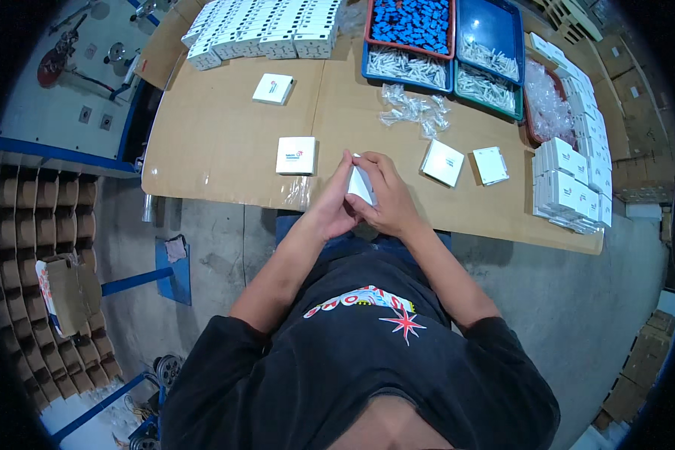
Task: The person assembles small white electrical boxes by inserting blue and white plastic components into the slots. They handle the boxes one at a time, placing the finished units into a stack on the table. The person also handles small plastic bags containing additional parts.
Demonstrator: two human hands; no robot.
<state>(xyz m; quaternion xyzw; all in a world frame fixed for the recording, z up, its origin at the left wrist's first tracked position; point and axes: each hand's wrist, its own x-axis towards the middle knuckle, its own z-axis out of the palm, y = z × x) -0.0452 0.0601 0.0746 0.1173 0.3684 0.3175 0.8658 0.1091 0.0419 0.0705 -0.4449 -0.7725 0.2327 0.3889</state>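
Cardboard-covered tabletop (225, 142), white box stacks (262, 26) at far edge, flat white boxes either side. Left hand (336, 204) and right hand (386, 199) both clasp one small white box (361, 184) at the near edge

The desk (225, 142) is carrying everything. At its near edge a small box (361, 185) is sitting between the person's left hand (334, 206) and right hand (388, 201). Left of that small box a flat carton (296, 155) is lying; right of it two more cartons (442, 162) are resting. Behind it trays (442, 46) are standing at the far edge, loose bags (415, 109) lying before them.
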